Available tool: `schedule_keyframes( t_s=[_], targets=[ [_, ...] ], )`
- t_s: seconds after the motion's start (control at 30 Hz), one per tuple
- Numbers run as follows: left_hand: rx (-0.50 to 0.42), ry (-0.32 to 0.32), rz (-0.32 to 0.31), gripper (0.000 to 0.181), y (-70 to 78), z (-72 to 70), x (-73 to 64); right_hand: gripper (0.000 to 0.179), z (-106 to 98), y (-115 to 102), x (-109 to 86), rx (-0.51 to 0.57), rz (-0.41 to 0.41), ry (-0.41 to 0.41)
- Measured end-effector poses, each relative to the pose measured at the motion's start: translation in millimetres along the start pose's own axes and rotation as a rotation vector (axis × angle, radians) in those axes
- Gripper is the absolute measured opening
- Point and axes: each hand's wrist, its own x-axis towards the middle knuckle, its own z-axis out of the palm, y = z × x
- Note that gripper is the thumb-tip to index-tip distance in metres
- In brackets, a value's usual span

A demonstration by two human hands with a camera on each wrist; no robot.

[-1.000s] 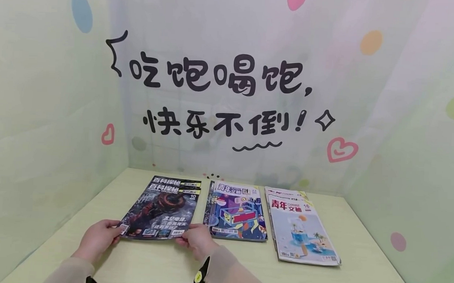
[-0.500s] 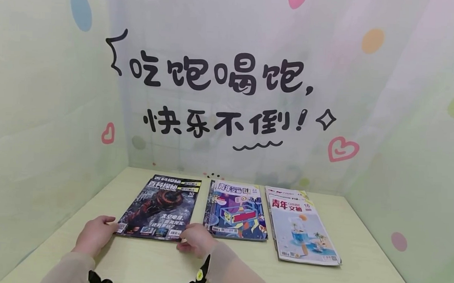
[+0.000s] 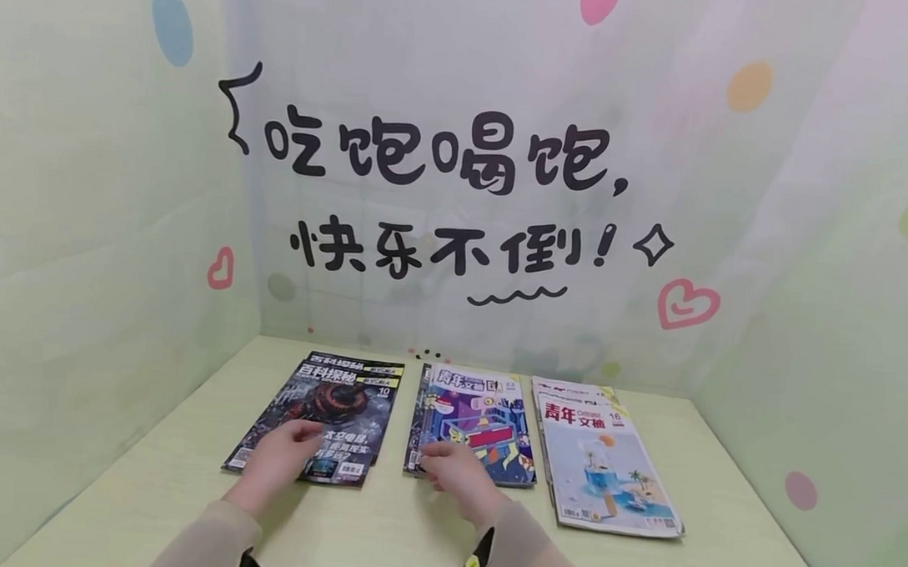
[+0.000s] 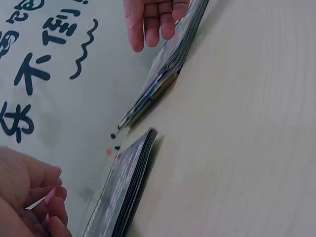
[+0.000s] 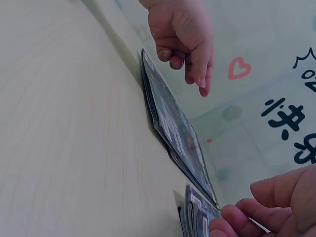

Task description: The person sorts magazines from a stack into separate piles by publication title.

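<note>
Over the left stack of dark magazines point(image 3: 344, 413) in the head view hovers my left hand point(image 3: 278, 461), holding nothing. In the right wrist view this left hand point(image 5: 182, 39) shows loosely bent fingers, raised above the dark magazines point(image 5: 173, 118). My right hand point(image 3: 462, 480), with nothing in its grasp, is at the lower left corner of the middle stack of colourful magazines point(image 3: 487, 418). The right wrist view has its fingers point(image 5: 239, 217) overlapping the edge of that stack point(image 5: 195, 212). Part of each stack's front is hidden behind the hands.
To the right lies a third stack of magazines point(image 3: 605, 464), its top cover light blue and white. All three stacks rest on a pale wooden table point(image 3: 716, 526). A printed fabric wall point(image 3: 453, 317) stands behind, with side walls left and right.
Both hands have let go of the left magazine stack's lower corners. They have moved right: the left hand over that stack, the right to the middle one. The left stack was shifted slightly left.
</note>
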Motion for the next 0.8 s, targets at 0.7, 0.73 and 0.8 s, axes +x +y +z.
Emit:
schedule_keyframes(
  t_s=[0.7, 0.73, 0.8],
  targets=[
    [-0.130, -0.046, 0.077, 0.035, 78.8, 117.8, 4.6, 0.032, -97, 55, -5.0, -0.489, 0.013, 0.555],
    [-0.111, -0.036, 0.069, 0.037, 79.9, 121.6, 4.7, 0.033, -97, 56, -5.0, -0.514, 0.018, 0.562],
    [-0.067, -0.017, 0.044, 0.040, 81.0, 128.1, 5.0, 0.035, -99, 59, -4.1, -0.555, 0.034, 0.566]
  ],
)
